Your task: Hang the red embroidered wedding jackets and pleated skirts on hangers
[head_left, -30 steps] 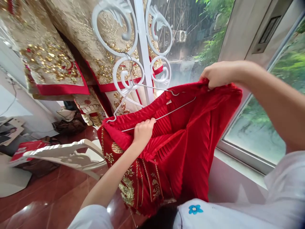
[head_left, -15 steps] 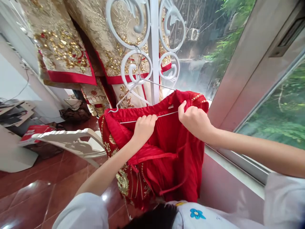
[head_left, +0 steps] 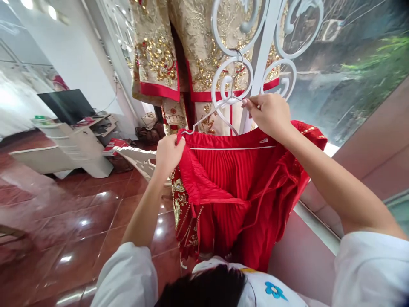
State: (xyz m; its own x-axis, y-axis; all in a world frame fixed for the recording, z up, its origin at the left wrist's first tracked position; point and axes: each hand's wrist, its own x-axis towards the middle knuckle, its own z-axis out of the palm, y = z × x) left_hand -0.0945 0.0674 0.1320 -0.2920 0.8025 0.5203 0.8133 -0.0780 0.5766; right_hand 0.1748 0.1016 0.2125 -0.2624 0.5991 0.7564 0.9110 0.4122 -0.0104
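Observation:
A red pleated skirt (head_left: 223,170) with gold embroidery down its side hangs from a thin wire hanger (head_left: 211,114). The hanger's hook is up against the white scrollwork, and its straight lower bar crosses inside the waistband. At the skirt's left top corner, my left hand (head_left: 169,154) is closed on the waistband, thumb on top. My right hand (head_left: 270,111) pinches the hanger's right arm just beside its neck, above the waistband. Red ties dangle loosely across the skirt's front.
Behind the hanger stands a white scrollwork metal frame (head_left: 260,47), with cream and gold garments (head_left: 207,51) beyond it. A window (head_left: 358,72) is at right. To the left are a white carved chair (head_left: 137,161), a desk with a monitor (head_left: 67,104) and shiny red floor tiles (head_left: 105,209).
My left hand has gone from the hanger's lower bar to the waistband's left corner. The right hand has risen from the right waistband to the hanger's neck. The view has turned left.

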